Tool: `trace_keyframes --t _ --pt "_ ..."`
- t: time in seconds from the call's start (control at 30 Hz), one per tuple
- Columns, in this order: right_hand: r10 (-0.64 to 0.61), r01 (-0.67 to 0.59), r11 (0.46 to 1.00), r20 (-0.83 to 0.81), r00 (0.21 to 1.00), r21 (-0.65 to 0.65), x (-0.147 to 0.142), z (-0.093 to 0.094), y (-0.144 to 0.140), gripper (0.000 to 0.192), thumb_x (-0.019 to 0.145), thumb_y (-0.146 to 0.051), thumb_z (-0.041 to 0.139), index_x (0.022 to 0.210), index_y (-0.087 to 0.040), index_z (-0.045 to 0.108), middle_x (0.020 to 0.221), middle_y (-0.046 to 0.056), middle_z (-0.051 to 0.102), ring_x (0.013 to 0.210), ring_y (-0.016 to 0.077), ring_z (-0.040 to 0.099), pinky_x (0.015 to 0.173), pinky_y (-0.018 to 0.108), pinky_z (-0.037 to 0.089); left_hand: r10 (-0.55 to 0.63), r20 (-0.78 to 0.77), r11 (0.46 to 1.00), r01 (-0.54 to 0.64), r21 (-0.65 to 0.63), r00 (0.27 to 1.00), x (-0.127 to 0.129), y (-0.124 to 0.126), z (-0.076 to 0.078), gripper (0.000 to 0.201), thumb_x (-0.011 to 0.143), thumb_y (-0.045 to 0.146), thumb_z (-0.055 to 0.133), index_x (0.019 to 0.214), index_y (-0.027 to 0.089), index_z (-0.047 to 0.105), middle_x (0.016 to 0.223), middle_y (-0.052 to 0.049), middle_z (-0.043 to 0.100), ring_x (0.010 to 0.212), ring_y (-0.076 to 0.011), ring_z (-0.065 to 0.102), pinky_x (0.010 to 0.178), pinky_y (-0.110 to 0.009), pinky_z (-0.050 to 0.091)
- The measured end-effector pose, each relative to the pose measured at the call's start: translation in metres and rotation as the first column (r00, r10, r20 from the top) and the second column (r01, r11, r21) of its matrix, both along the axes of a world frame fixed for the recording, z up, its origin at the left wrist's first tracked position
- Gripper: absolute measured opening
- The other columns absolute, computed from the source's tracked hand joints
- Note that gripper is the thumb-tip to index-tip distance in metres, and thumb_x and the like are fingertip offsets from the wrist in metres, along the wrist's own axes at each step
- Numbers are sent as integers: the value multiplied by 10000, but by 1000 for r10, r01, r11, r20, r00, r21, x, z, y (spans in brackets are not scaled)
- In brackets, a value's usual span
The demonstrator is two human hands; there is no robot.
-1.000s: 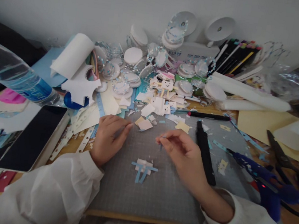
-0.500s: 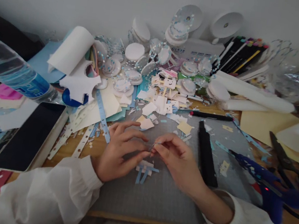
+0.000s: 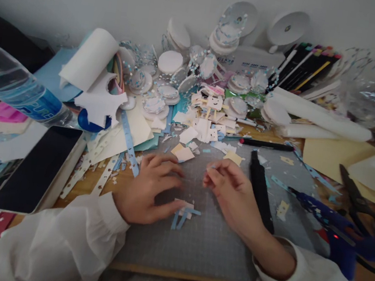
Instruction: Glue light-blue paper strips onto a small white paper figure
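Note:
My left hand lies flat on the grey cutting mat with its fingers spread. Its thumb tip touches a small white and light-blue paper figure. Just to the right, my right hand hovers over the mat with curled fingers. Thumb and forefinger pinch a tiny light-blue paper scrap. The two hands are a small gap apart, above the figure. White sleeves cover both forearms.
A long black tool lies right of my right hand, then a blue glue gun and black scissors. A phone and a water bottle are at left. Paper scraps, round discs, rolls and markers crowd the back.
The hands met over the figure half a second ago and have parted again. My left hand has flattened onto the mat with its thumb at the figure; my right hand drew back right.

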State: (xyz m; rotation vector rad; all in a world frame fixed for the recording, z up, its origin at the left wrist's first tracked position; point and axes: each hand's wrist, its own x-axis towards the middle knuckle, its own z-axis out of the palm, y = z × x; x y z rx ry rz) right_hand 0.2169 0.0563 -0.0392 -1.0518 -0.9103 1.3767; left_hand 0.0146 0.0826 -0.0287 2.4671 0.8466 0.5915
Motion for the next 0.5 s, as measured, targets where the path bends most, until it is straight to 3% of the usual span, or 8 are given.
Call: trace_keyframes --t 0.1,0.23,0.37,0.5 --pt "-48 42 995 -68 997 -86 0 2 3 135 777 -313 708 801 -222 611 702 -46 600 644 75 561 620 197 477 -98 -80 995 96 -34 992 -2 1 -1 156 799 339 663 918 239 653 1100 -51 635 1213 -312 423 967 -479 245" --pt "-58 38 985 -114 992 -171 -3 6 2 191 753 -348 723 742 -208 594 665 -41 610 621 79 560 591 196 482 -139 -92 987 130 -99 986 -2 1 -2 91 817 279 654 890 227 639 1098 -46 628 1220 -295 405 967 -458 250" --pt "-43 23 988 -129 991 -152 -5 9 1 180 764 -348 710 747 -211 595 679 -38 604 637 83 559 597 204 491 -147 -37 972 138 -189 988 2 1 0 53 816 210 643 836 203 595 1045 -42 633 1185 -263 430 971 -413 282" --pt "-27 13 996 -155 988 -89 -5 11 0 148 793 -319 688 766 -212 589 804 -27 628 648 65 559 607 192 503 -123 44 951 130 -281 991 3 0 1 35 843 177 593 861 187 565 883 -26 626 926 -189 541 853 -330 372"
